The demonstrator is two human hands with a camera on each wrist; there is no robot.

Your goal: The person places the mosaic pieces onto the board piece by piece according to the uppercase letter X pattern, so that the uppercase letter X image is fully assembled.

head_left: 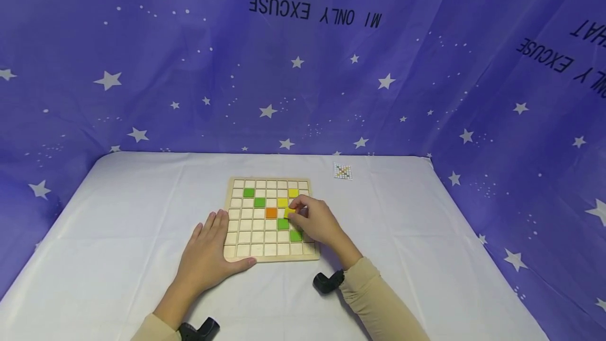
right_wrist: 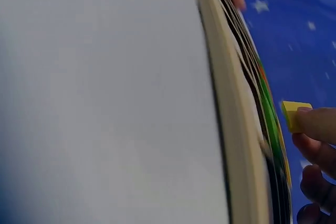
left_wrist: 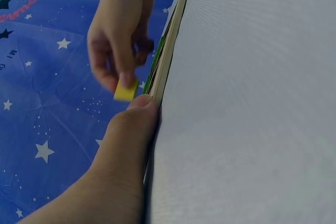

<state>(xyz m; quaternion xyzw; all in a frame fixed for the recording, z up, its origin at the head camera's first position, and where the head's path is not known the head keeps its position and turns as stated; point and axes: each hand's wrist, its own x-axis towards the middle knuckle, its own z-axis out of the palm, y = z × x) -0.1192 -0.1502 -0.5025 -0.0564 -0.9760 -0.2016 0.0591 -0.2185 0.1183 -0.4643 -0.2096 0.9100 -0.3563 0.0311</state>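
A square wooden grid board (head_left: 246,259) lies on the table, its cells mostly bare wood. Green tiles (head_left: 249,192), yellow tiles (head_left: 293,192) and one orange tile (head_left: 271,213) sit in some cells along diagonals. My right hand (head_left: 318,220) pinches a yellow tile (right_wrist: 296,114) between thumb and finger, just above the board right of the orange tile. At the board's left side rests my left hand (head_left: 205,251), fingers extended along the edge and thumb (left_wrist: 142,103) against the near edge.
A small printed card (head_left: 343,171) with a coloured grid pattern lies beyond the board to the right. White cloth (head_left: 142,257) covers the table. Behind and to the right hangs a purple-blue curtain (head_left: 227,67) with stars and lettering. Each wrist carries a black camera (head_left: 328,282).
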